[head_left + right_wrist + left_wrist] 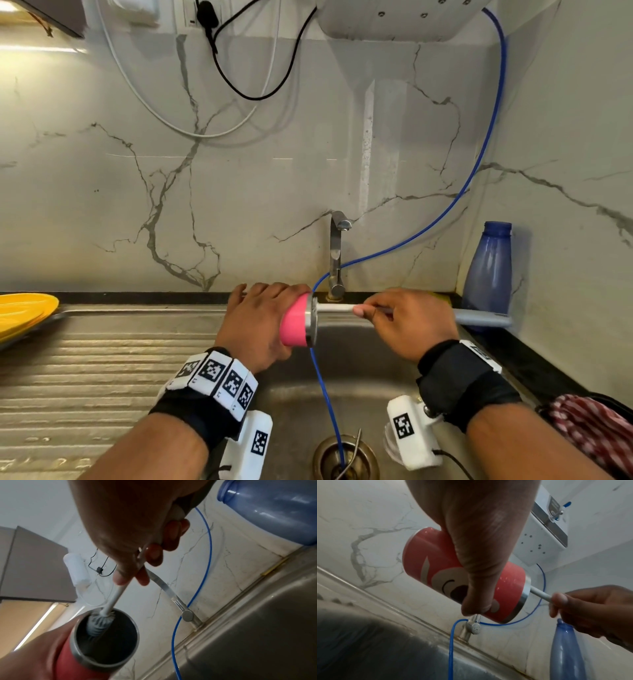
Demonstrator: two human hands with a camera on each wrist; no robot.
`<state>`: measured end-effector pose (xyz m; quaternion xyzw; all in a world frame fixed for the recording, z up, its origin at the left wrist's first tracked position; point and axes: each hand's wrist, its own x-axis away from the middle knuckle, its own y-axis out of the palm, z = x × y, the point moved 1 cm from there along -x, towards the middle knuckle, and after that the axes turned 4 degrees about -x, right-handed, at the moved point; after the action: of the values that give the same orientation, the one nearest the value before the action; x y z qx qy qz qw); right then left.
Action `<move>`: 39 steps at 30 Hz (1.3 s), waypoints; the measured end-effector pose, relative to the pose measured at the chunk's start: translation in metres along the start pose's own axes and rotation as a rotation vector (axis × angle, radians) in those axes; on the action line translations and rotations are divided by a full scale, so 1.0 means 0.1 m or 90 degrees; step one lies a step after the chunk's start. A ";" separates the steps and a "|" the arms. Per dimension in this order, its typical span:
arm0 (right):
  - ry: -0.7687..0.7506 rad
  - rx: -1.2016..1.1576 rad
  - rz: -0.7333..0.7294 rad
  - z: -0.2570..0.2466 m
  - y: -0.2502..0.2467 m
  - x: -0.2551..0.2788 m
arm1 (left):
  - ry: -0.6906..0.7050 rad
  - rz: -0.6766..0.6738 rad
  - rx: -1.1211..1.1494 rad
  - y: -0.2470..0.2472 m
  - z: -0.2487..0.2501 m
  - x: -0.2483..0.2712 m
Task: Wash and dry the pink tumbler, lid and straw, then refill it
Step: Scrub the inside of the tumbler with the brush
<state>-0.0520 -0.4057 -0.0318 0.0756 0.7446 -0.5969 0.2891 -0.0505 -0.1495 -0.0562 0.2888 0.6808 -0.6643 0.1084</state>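
Note:
My left hand [260, 322] grips the pink tumbler [296, 325] on its side above the sink [376, 387], steel rim facing right. The tumbler [447, 569] carries a white cartoon print, and my thumb wraps round its body. My right hand [404, 322] pinches the white handle of a bottle brush [334, 307]. In the right wrist view the grey bristle head of the brush [97, 624] sits inside the open mouth of the tumbler [106, 639]. The handle's grey end [479, 317] sticks out to the right. Lid and straw are not in view.
A steel tap [337, 253] stands behind the hands, with a blue hose [329, 404] running down into the drain. A blue plastic bottle [489, 267] stands at the back right corner. Yellow plates [24, 315] lie on the ribbed drainboard at left. A red checked cloth [596, 431] lies at right.

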 end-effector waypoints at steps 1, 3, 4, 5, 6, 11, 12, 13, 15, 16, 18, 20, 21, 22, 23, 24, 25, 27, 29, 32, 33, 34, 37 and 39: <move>0.022 0.000 -0.008 0.03 0.02 0.00 | 0.016 -0.002 -0.010 0.00 0.05 -0.01; 0.067 -0.016 -0.048 0.07 0.10 -0.01 | 0.028 0.010 -0.018 0.00 0.10 -0.02; 0.078 -0.025 -0.068 0.06 0.14 0.00 | 0.019 0.022 -0.015 0.00 0.11 -0.03; 0.077 -0.030 -0.086 0.05 0.17 0.01 | 0.004 0.034 -0.005 -0.01 0.10 -0.02; 0.061 -0.032 -0.099 0.02 0.18 0.03 | -0.014 0.050 0.006 -0.01 0.08 -0.02; -0.018 -0.021 -0.020 -0.11 -0.02 0.03 | -0.073 0.068 0.062 -0.05 -0.01 0.02; -0.006 -0.020 0.003 -0.09 -0.06 0.03 | -0.060 0.061 0.050 -0.04 0.01 0.01; 0.011 -0.021 0.017 -0.07 -0.07 0.03 | -0.042 0.052 0.038 -0.04 0.05 0.00; 0.054 -0.028 0.008 -0.01 -0.04 0.02 | -0.012 0.044 0.028 -0.04 0.13 -0.02; 0.075 -0.038 -0.012 0.01 -0.01 0.01 | -0.006 0.049 0.030 -0.05 0.16 -0.03; 0.096 -0.069 -0.056 0.03 0.07 0.01 | -0.010 0.062 0.044 -0.08 0.18 -0.05; 0.073 -0.077 -0.101 -0.02 0.11 0.03 | -0.030 0.075 0.055 -0.08 0.16 -0.03; 0.046 -0.067 -0.116 -0.07 0.11 0.04 | -0.046 0.077 0.060 -0.06 0.13 -0.01; 0.015 -0.052 -0.117 -0.12 0.10 0.05 | -0.067 0.076 0.069 -0.05 0.09 0.00; -0.011 -0.036 -0.103 -0.16 0.07 0.06 | -0.091 0.070 0.082 -0.04 0.06 0.01; -0.028 -0.022 -0.078 -0.19 0.03 0.06 | -0.114 0.065 0.097 -0.05 0.03 0.01; -0.036 -0.011 -0.054 -0.21 -0.03 0.06 | -0.131 0.065 0.106 -0.05 0.02 0.01; -0.031 0.001 -0.014 -0.22 -0.14 0.06 | -0.146 0.066 0.085 -0.07 0.03 0.01; -0.005 0.013 0.012 -0.19 -0.22 0.07 | -0.157 0.061 0.036 -0.06 0.06 0.02; 0.015 0.007 0.005 -0.20 -0.24 0.07 | -0.195 0.069 0.001 -0.03 0.09 0.02; 0.018 -0.016 -0.004 -0.23 -0.23 0.07 | -0.219 0.080 0.011 -0.04 0.09 0.02; 0.018 -0.045 -0.009 -0.26 -0.20 0.07 | -0.246 0.093 0.033 -0.06 0.09 0.02; 0.032 -0.126 -0.014 -0.28 -0.14 0.05 | -0.311 0.110 0.132 -0.10 0.08 0.00; 0.055 -0.150 -0.020 -0.22 -0.12 0.03 | -0.329 0.136 0.249 -0.09 0.07 0.00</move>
<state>-0.0677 -0.3894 -0.0207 0.0553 0.8224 -0.5059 0.2543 -0.0569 -0.1559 -0.0486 0.1962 0.4565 -0.8183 0.2888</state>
